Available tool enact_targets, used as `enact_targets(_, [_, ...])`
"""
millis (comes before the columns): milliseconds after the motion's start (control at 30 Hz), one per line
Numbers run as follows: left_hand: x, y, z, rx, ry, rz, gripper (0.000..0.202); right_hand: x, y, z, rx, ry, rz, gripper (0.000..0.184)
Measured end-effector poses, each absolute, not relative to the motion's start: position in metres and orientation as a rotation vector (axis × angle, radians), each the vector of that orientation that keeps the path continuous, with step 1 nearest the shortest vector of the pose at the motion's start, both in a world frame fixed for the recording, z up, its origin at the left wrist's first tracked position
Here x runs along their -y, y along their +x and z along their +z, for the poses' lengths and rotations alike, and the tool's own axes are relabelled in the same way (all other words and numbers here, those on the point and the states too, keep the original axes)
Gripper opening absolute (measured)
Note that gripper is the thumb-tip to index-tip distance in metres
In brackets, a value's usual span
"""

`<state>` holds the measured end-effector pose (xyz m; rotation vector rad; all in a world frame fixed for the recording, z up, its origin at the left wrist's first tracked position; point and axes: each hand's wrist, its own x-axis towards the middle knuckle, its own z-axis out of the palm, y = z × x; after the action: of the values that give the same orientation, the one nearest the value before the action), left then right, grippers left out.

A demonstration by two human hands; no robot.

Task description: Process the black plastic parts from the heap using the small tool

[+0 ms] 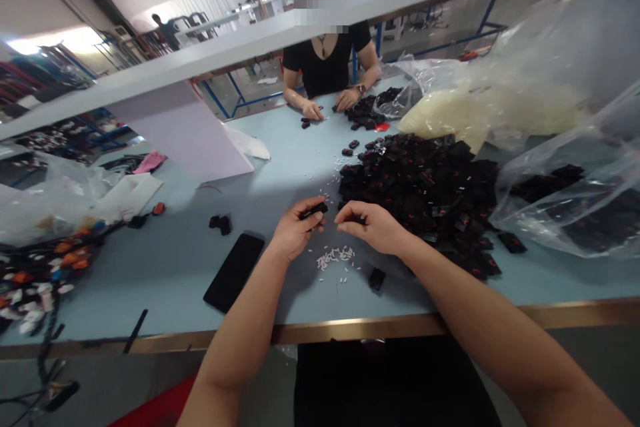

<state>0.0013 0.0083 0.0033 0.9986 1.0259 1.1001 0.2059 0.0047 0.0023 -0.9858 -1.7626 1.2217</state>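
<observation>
My left hand (299, 227) is closed around a small black plastic part (316, 209), held just above the blue table. Close by on the right, my right hand (367, 223) has its thumb and fingertips pinched together; whatever they hold is too small to make out. Below both hands lies a loose pile of tiny white pieces (335, 257), with more scattered beyond my fingers. One black part (377, 279) rests alone near the table's front edge. A big heap of similar black parts (420, 187) spreads to the right of my right hand.
A black phone (235, 271) lies left of my left forearm, near a few black pieces (220, 223). Clear plastic bags (575, 200) stand at the right. Across the table (175, 280) a co-worker (325, 63) handles small parts. An overhead shelf (210, 47) crosses the view; cables and connectors (55, 260) crowd the left.
</observation>
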Motion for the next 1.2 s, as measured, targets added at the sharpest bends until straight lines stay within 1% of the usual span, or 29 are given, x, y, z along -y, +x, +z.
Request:
enact_targets(100, [-0.0068, 0.0036, 0.0013, -1.050, 1.093, 1.080, 0.038, -0.0049, 0.2059, 0.0046, 1.598, -0.993, 1.320, 0.020])
enact_targets(200, [-0.0055, 0.0053, -0.0001, -1.078, 1.119, 1.050, 0.033, -0.0050, 0.2051, 0.0041, 1.501, -1.004, 1.349, 0.024])
enact_targets(300, [-0.0053, 0.0065, 0.0002, -1.075, 1.094, 1.067, 0.030, -0.0057, 0.2040, 0.0019, 1.433, -1.010, 1.327, 0.023])
enact_targets(467, [-0.0053, 0.0084, 0.0016, -1.062, 1.084, 1.067, 0.031, -0.0059, 0.2022, 0.0006, 1.339, -1.005, 1.342, 0.021])
enact_targets(633, [-0.0052, 0.0069, -0.0028, -1.041, 1.131, 1.041, 0.030, -0.0057, 0.2015, 0.0024, 1.275, -1.012, 1.364, 0.024])
enact_targets(833, [-0.0047, 0.0052, -0.0034, -1.051, 1.249, 0.978, 0.028, -0.0062, 0.2027, 0.0034, 1.304, -1.005, 1.305, 0.023])
enact_targets(1200, [0.0002, 0.0088, 0.0022, -1.141, 1.387, 0.908, 0.023, -0.0047, 0.2014, -0.0035, 1.175, -0.932, 1.640, 0.030])
